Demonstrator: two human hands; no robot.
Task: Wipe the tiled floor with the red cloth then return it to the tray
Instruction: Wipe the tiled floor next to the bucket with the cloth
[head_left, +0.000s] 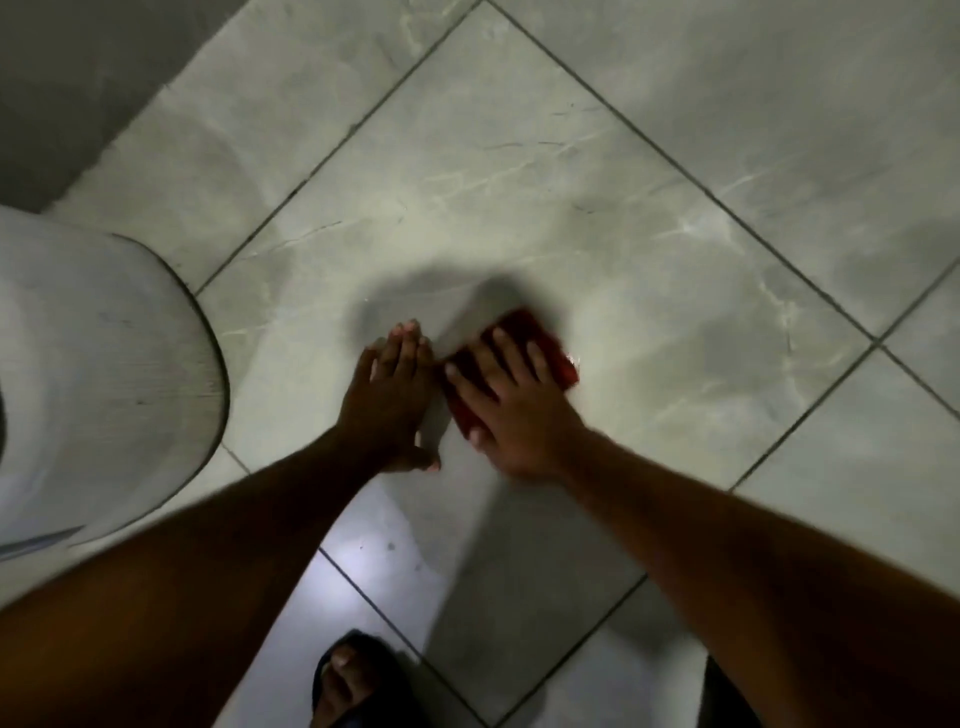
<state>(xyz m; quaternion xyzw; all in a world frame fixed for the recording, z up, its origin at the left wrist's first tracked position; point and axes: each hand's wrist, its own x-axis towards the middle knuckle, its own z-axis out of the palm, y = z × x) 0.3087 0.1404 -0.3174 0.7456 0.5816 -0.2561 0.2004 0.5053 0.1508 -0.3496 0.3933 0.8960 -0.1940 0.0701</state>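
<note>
Fingers (511, 358) of the right hand (514, 410) lie spread and flat, pressing the red cloth (550, 345) onto the tiled floor (519, 182); the cloth shows beyond and beside them. Just beside it, apart from the cloth, the left hand (387, 400) rests flat on the tile, fingers straight and together, grasping nothing. A sandalled foot (348, 680) stands well behind both hands.

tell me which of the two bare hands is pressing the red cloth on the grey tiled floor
The right hand, fingers spread flat over the folded red cloth. The left hand lies beside it, palm directly on the grey tiled floor, not on the cloth.
</note>
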